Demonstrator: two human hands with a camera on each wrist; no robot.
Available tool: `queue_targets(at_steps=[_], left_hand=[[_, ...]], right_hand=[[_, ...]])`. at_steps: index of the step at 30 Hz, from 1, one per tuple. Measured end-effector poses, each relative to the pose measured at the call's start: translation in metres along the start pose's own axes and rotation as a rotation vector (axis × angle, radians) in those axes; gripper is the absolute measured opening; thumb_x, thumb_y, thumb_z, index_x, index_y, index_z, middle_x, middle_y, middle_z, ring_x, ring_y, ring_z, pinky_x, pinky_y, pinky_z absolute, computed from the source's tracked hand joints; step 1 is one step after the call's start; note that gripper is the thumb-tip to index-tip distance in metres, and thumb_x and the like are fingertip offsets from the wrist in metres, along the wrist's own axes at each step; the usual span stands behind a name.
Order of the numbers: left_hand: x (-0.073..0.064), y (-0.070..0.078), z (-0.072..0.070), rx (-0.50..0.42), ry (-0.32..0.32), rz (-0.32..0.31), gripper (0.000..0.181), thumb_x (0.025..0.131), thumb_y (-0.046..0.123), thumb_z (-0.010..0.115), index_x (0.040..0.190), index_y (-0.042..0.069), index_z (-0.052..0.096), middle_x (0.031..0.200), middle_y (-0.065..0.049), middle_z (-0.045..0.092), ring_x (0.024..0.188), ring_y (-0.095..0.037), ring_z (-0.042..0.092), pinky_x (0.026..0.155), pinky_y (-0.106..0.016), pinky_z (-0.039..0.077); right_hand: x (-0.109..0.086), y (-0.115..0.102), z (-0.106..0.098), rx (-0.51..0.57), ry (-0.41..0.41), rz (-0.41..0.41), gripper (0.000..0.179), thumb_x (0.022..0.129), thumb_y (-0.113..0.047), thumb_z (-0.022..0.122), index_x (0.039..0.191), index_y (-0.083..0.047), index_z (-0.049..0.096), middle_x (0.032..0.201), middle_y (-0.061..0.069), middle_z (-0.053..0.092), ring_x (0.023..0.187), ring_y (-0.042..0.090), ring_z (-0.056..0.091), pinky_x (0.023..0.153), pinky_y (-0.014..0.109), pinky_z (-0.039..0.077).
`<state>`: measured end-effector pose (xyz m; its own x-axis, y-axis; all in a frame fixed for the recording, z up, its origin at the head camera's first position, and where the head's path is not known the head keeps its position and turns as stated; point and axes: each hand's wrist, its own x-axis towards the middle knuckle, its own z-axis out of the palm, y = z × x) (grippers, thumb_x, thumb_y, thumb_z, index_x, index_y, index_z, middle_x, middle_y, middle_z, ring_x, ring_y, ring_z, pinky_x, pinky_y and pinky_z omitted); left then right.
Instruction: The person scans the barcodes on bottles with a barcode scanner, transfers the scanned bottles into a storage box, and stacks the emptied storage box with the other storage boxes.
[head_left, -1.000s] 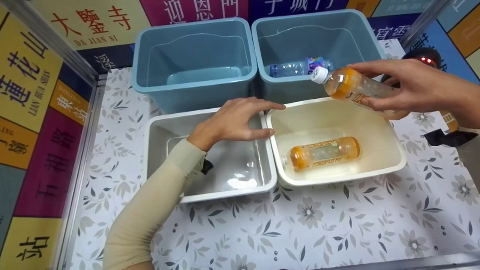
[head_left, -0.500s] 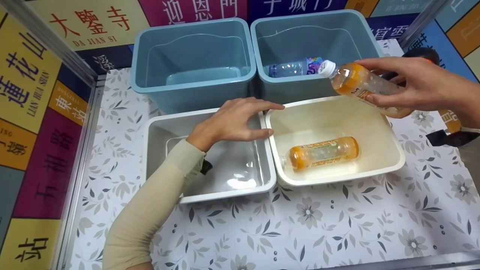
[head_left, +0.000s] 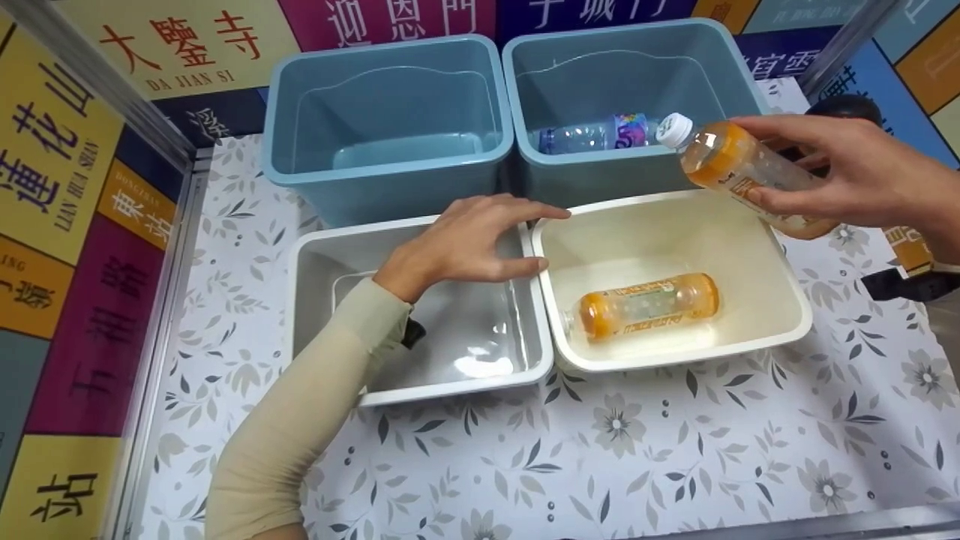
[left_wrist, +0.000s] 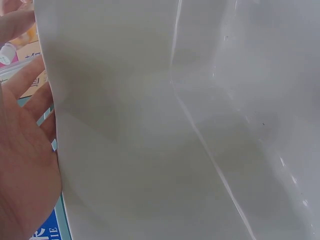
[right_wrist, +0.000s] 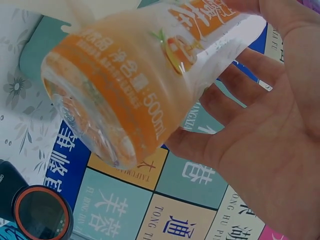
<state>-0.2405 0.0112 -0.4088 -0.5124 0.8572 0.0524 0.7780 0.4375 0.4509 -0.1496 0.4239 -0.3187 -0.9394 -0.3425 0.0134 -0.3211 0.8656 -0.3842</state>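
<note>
In the head view, my right hand (head_left: 862, 161) grips a clear plastic drink bottle (head_left: 724, 161) with an orange label and white cap. It is held tilted, cap up and to the left, over the back right corner of the cream bin (head_left: 761, 277). Its base and 500ml label face the right wrist camera. A second orange-labelled bottle (head_left: 649, 304) lies on its side in the cream bin. My left hand (head_left: 469, 240) spreads over the right side of the grey bin (head_left: 442, 345), thumb and index fingertips at the cream bin's rim.
Two blue bins stand behind: the left blue bin (head_left: 390, 97) and the right blue bin (head_left: 630, 82), which holds a lying clear water bottle (head_left: 577, 139). A black device (head_left: 847, 109) stands at the right. Lettered panels (head_left: 202, 45) enclose the flowered table surface (head_left: 525, 450).
My right hand has moved a little to the right with the drink bottle, its cap drawing away from the right blue bin's front rim. The left hand has stayed put.
</note>
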Motion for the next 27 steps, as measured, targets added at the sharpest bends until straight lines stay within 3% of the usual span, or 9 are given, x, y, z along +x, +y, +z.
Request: queue_targets(at_steps=[5,7,9,12,15,19,23,26,27], left_hand=[[0.0,0.0,0.0,0.008,-0.002,-0.007,0.063,0.087,0.069,0.05,0.147,0.053,0.04,0.147,0.028,0.047,0.135,-0.007,0.049,0.102,-0.042,0.044],[0.0,0.0,-0.001,0.01,-0.003,-0.008,0.062,0.087,0.069,0.05,0.147,0.054,0.039,0.147,0.029,0.047,0.135,-0.007,0.048,0.102,-0.042,0.044],[0.0,0.0,-0.001,0.01,-0.004,-0.007,0.062,0.087,0.069,0.05,0.147,0.054,0.039,0.148,0.03,0.046,0.135,-0.007,0.048,0.103,-0.042,0.044],[0.0,0.0,-0.002,0.011,-0.001,-0.002,0.062,0.087,0.068,0.051,0.147,0.055,0.039,0.147,0.03,0.046,0.135,-0.007,0.048,0.103,-0.042,0.044],[0.0,0.0,-0.002,0.012,0.001,0.0,0.062,0.087,0.068,0.051,0.147,0.055,0.039,0.147,0.03,0.046,0.134,-0.007,0.049,0.102,-0.041,0.044],[0.0,0.0,-0.001,0.011,-0.005,0.0,0.062,0.087,0.069,0.051,0.147,0.056,0.037,0.148,0.031,0.045,0.135,-0.007,0.048,0.102,-0.041,0.044],[0.0,0.0,-0.001,0.014,-0.009,-0.003,0.063,0.087,0.069,0.05,0.147,0.057,0.037,0.148,0.03,0.045,0.136,-0.008,0.048,0.102,-0.041,0.043],[0.0,0.0,-0.001,0.018,-0.008,-0.003,0.063,0.087,0.069,0.05,0.147,0.056,0.037,0.148,0.03,0.045,0.135,-0.008,0.048,0.101,-0.041,0.044],[0.0,0.0,-0.001,0.018,-0.009,-0.003,0.063,0.087,0.069,0.05,0.147,0.056,0.037,0.148,0.03,0.045,0.135,-0.008,0.048,0.101,-0.041,0.044]], right_hand=[[-0.001,0.006,0.001,-0.027,0.029,0.026,0.08,0.091,-0.019,0.073,0.156,-0.039,0.031,0.144,0.014,0.052,0.116,0.009,0.044,0.104,0.034,0.045],[-0.002,0.007,0.001,-0.025,0.041,0.036,0.081,0.09,-0.018,0.074,0.156,-0.039,0.032,0.144,0.015,0.053,0.113,0.01,0.044,0.103,0.034,0.045],[-0.002,0.008,0.001,-0.006,0.041,0.043,0.081,0.091,-0.017,0.074,0.157,-0.038,0.032,0.145,0.017,0.052,0.116,0.024,0.047,0.102,0.059,0.045],[-0.003,0.008,0.001,0.012,0.037,0.057,0.08,0.092,-0.016,0.073,0.157,-0.036,0.031,0.146,0.02,0.05,0.117,0.04,0.047,0.099,0.07,0.042],[-0.004,0.01,0.001,-0.003,0.039,0.065,0.079,0.093,-0.017,0.072,0.157,-0.037,0.031,0.147,0.019,0.049,0.12,0.042,0.047,0.11,0.034,0.043],[-0.005,0.015,0.001,-0.02,0.057,0.056,0.08,0.092,-0.016,0.073,0.157,-0.037,0.031,0.147,0.017,0.05,0.12,0.041,0.049,0.096,0.002,0.027],[-0.006,0.021,0.004,-0.013,0.071,0.07,0.081,0.091,-0.015,0.073,0.157,-0.037,0.031,0.148,0.017,0.05,0.121,0.043,0.05,0.115,0.031,0.038],[-0.006,0.025,0.006,0.003,0.08,0.091,0.081,0.092,-0.014,0.072,0.158,-0.035,0.03,0.149,0.019,0.049,0.122,0.046,0.049,0.109,0.065,0.037],[-0.007,0.026,0.006,0.005,0.085,0.096,0.081,0.092,-0.014,0.072,0.158,-0.035,0.03,0.149,0.02,0.049,0.122,0.047,0.049,0.109,0.066,0.036]])
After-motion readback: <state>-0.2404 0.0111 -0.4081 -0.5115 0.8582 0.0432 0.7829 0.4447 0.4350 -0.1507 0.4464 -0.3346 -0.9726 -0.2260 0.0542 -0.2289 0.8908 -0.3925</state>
